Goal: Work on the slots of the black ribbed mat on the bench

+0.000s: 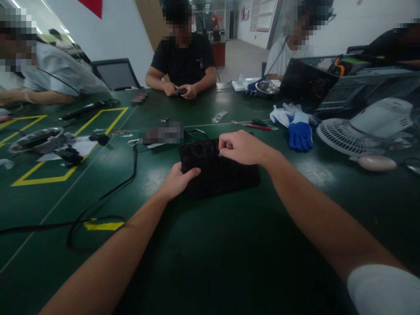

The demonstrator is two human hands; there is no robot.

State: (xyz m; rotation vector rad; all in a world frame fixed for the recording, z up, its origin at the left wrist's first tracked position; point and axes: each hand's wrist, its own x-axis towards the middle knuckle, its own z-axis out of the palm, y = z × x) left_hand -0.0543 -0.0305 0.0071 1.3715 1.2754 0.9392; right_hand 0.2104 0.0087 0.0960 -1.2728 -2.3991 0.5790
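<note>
A black, flat, rectangular panel point(223, 175) with a ribbed or recessed face is held tilted just above or on the green table; which of the two I cannot tell. My left hand point(180, 180) grips its left edge, thumb on the upper face and fingers hidden beneath. Over the panel's upper right part, my right hand point(241, 146) is closed in a pinch with curled fingers. A tiny shiny spot shows at its fingertips, too small to name. The panel's far right corner lies partly behind the right hand.
Behind the panel are a clear plastic bag point(219, 116) and a red pen-like tool point(260, 127). Blue-and-white gloves point(300, 131) and a white fan point(364, 124) lie right. A black cable point(134, 162) loops across the left. Metal parts point(39, 140) sit farther left. A co-worker point(183, 61) sits opposite.
</note>
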